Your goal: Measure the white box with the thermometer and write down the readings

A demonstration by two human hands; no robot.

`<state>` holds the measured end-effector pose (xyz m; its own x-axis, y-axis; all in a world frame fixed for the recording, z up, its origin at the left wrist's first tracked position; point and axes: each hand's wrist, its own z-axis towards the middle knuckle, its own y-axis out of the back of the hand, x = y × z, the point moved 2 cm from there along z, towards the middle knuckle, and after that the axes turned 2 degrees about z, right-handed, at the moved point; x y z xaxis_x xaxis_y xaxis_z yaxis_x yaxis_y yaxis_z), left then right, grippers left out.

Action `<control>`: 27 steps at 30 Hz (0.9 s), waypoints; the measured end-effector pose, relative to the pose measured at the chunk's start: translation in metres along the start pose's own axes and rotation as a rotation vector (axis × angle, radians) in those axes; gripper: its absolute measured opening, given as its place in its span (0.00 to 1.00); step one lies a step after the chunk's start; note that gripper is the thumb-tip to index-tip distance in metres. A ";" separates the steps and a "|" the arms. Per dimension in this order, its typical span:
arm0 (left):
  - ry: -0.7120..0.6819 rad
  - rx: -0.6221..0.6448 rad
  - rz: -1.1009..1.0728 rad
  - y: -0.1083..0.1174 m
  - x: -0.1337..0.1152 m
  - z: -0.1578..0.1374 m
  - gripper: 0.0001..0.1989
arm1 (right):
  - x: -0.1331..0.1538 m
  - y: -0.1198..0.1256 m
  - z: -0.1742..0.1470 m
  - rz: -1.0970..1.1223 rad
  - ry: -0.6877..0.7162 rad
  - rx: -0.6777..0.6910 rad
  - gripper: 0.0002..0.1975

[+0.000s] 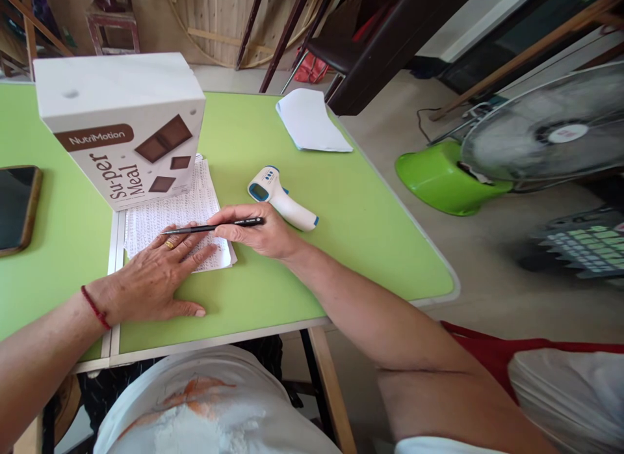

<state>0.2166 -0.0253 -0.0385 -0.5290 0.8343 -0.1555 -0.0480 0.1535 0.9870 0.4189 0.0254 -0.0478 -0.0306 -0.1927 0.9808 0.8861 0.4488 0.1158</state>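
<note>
My right hand [258, 231] grips a black pen [214, 227], which points left with its tip just above or touching the fingers of my left hand [160, 268]. That left hand lies flat with fingers spread over the lower part of a handwritten sheet [195, 203], partly on the green table. Rows of small writing cover the paper, and other sheets show beneath it. A white box [131, 135] with brown "NutriMotion" print stands on the paper's upper left part, hiding it. Right of the paper, close to my right hand, lies a white and blue infrared thermometer [283, 197].
A phone in a brown case [19, 207] lies at the left of the green table [370, 246]. A small stack of white paper [312, 119] is near the far right edge. Beyond stand a fan [560, 129], a green stool [448, 181] and a dark chair [336, 54].
</note>
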 end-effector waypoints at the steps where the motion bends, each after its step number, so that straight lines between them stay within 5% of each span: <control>1: -0.002 -0.002 -0.001 0.000 0.000 0.000 0.47 | -0.001 0.000 0.000 -0.003 -0.016 0.008 0.08; 27: 0.016 0.006 -0.037 0.000 0.002 -0.002 0.46 | 0.004 0.010 0.007 0.282 -0.230 -0.173 0.04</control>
<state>0.2144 -0.0247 -0.0391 -0.5407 0.8192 -0.1909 -0.0629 0.1870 0.9803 0.4245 0.0349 -0.0421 0.1392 0.1262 0.9822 0.9387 0.2990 -0.1714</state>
